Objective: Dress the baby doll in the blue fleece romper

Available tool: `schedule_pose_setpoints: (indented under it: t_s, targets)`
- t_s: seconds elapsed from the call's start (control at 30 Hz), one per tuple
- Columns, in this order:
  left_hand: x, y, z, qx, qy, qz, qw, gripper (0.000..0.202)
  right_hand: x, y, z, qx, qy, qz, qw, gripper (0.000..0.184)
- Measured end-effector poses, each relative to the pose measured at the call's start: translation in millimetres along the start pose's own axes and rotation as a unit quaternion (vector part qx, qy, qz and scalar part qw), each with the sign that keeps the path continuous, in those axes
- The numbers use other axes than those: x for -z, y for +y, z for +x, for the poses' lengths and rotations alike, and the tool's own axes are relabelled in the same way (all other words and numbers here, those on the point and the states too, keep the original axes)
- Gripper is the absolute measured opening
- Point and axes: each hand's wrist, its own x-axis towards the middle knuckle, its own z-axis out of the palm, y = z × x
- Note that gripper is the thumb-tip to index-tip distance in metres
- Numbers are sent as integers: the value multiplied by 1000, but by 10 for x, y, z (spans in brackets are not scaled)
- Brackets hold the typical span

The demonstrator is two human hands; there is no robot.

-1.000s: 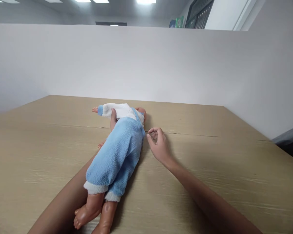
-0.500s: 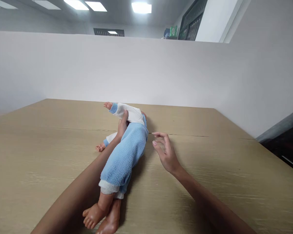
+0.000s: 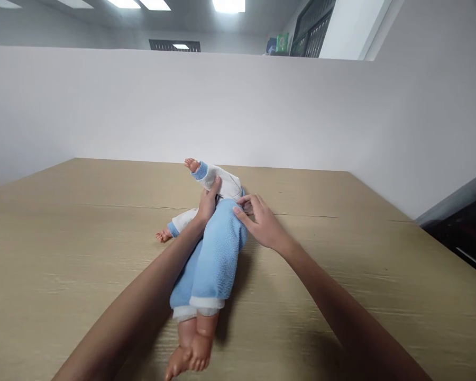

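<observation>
A baby doll (image 3: 222, 243) in light blue fleece trousers and a white top with blue cuffs lies tilted on its side, its bare feet toward me. Its head is out of sight. My left hand (image 3: 209, 201) is wrapped around the doll's upper body, the thumb on the white top below a raised arm. Against the waist of the blue trousers, my right hand (image 3: 257, 218) has its thumb and fingertips closed on the fabric from the right. One doll hand (image 3: 164, 235) rests on the table at the left.
The wooden table (image 3: 333, 275) has a seam running across it. Behind it stands a white partition (image 3: 222, 106). A dark object (image 3: 460, 227) is beyond the table's right edge. A green package (image 3: 282, 42) shows above the partition.
My right hand has moved left from open air onto the doll's waist. The doll has rolled a little, its raised arm and feet shifting to the right.
</observation>
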Motion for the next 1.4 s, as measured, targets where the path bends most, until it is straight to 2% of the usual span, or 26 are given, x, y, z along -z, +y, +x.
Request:
schedule_pose_setpoints:
  t_s: [0.17, 0.23, 0.3, 0.4, 0.5, 0.63, 0.73, 0.87, 0.93, 1.0, 1.07, 1.17, 1.23, 1.33, 1.4]
  targets:
    - [-72, -4, -55, -7, 2, 10, 1000, 67, 74, 96, -28, -89, -66, 65, 992, 39]
    - [-109, 9, -80, -8, -2, 20, 1000, 68, 109, 127, -10, -95, -106, 106, 984, 42]
    - [-139, 17, -95, -9, -6, 21, 1000, 68, 119, 170, 16, -87, -126, 197, 968, 44]
    - [-165, 12, -102, -15, -9, 8, 1000, 65, 74, 269, 43, -99, -85, 358, 925, 35]
    - [-176, 1, -107, -13, -8, -3, 1000, 62, 1, 384, 46, -118, -28, 418, 900, 31]
    - [-191, 4, -125, -16, -31, -6, 999, 60, -67, 489, 40, -135, -34, 401, 906, 38]
    - [-214, 16, -135, -18, -38, 32, 999, 59, -94, 545, 22, -149, -42, 337, 929, 43]
    - [-305, 22, -147, -34, -38, 100, 994, 53, -55, 646, -102, -139, 71, 163, 974, 52]
    - [-373, 12, -160, -65, -51, 130, 988, 48, 22, 682, -216, -143, 105, 119, 977, 57]
    - [-442, -12, -176, -97, -73, 166, 979, 43, 125, 684, -343, -157, 102, 135, 973, 62]
    - [-504, -44, -193, -120, -105, 204, 966, 40, 232, 659, -457, -192, 77, 196, 959, 67]
    - [-594, -80, -227, -146, -168, 270, 937, 47, 379, 629, -564, -260, 39, 313, 912, 68]
    - [-653, -73, -264, -163, -217, 346, 898, 54, 475, 653, -597, -289, 15, 393, 873, 71]
    - [-702, 15, -338, -196, -285, 437, 830, 61, 631, 747, -629, -321, -27, 496, 806, 85]
    - [-654, 111, -380, -227, -299, 443, 814, 59, 735, 810, -654, -345, -34, 526, 776, 88]
